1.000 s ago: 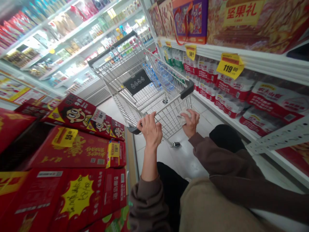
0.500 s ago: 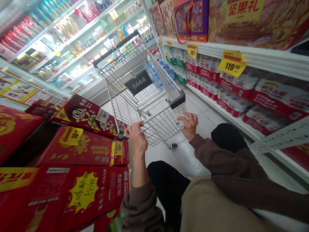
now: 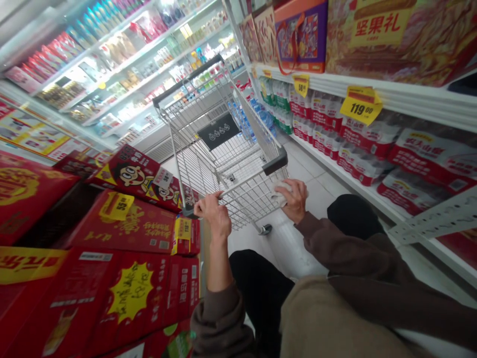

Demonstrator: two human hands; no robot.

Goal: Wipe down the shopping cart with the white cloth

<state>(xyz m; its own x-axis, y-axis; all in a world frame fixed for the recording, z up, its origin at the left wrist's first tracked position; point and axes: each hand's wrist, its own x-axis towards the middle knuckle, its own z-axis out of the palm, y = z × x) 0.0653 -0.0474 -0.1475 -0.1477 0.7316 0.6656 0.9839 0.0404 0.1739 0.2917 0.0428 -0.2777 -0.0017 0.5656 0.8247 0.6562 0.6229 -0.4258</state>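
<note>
One cart (image 3: 218,132) stands between red boxes (image 3: 122,219) and a shelf (image 3: 410,102) — the left hand (image 3: 215,215) is clamped on its near rim (image 3: 244,182), the right hand (image 3: 296,200) closed round a pale cloth (image 3: 279,195) at the wires (image 3: 249,200) of that same end.

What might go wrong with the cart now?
The cart might roll, since it stands on wheels; the left hand on its rim may steady it. Its near left corner is close to the red boxes, so it could bump them. And the cloth in the right hand could perhaps snag on the cart's wire side.
</note>
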